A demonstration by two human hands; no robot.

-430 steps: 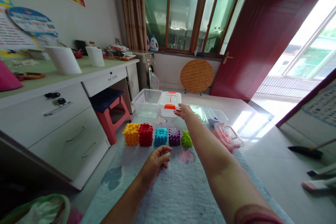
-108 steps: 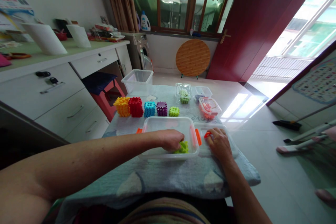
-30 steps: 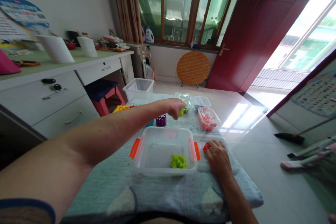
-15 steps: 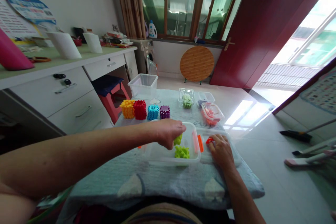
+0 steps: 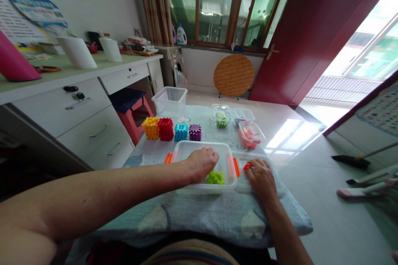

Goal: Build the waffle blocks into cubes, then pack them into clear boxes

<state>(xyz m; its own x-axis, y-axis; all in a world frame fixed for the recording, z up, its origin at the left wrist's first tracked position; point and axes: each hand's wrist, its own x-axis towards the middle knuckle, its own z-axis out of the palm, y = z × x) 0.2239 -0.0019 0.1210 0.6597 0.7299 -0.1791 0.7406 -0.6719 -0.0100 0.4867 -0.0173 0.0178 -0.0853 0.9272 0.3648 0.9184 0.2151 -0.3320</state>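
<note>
My left hand [image 5: 203,164] is closed and reaches down inside a clear plastic box [image 5: 183,145] with orange latches. Bright green interlocking building pieces [image 5: 215,177] show right below its fingers, one lying on the box floor. The fingers hide most of the piece they grip. To the right, my right hand [image 5: 262,177] rests with bent fingers on a clear lid [image 5: 278,174] lying flat beside the box. Its fingertips pinch a small orange-red piece [image 5: 248,166], mostly covered, whose kind I cannot make out.
Yellow [image 5: 151,128], red [image 5: 166,129], blue [image 5: 181,132] and purple [image 5: 195,132] cubes stand in a row behind the box. Clear containers with green [image 5: 221,116] and orange-red pieces [image 5: 251,134] sit at the back right. A larger clear bin [image 5: 169,98] stands at the back left.
My left hand has moved down, closer to the green piece in the box; the green piece beneath it is now more hidden. My right hand has stayed in place.
</note>
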